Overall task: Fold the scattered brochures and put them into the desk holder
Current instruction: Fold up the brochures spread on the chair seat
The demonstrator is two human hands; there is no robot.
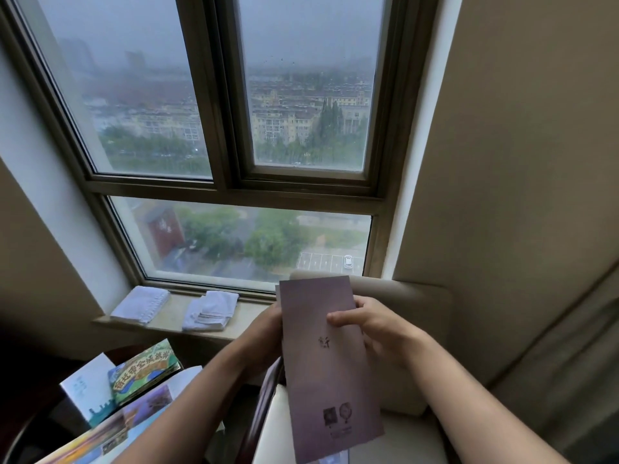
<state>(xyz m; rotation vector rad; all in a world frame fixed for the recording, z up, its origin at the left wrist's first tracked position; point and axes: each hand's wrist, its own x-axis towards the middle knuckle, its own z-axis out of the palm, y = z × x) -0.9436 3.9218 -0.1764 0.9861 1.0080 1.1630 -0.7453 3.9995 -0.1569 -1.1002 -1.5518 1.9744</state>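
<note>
I'm facing a tall dark-framed three-pane window; grey, hazy daylight through it, apartment blocks, trees and a parking lot far below. Beige stone windowsill carries two folded white towels, one ribbed, one striped, near each other but apart. Plain tan walls either side of the recess. Cream upholstered armchair with a dark wooden arm sits right below the sill. Greyish curtain at far right.

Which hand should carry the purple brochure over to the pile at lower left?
Left, probably. The left hand grips the purple brochure on the pile's side; the right hand would cross over.
</note>
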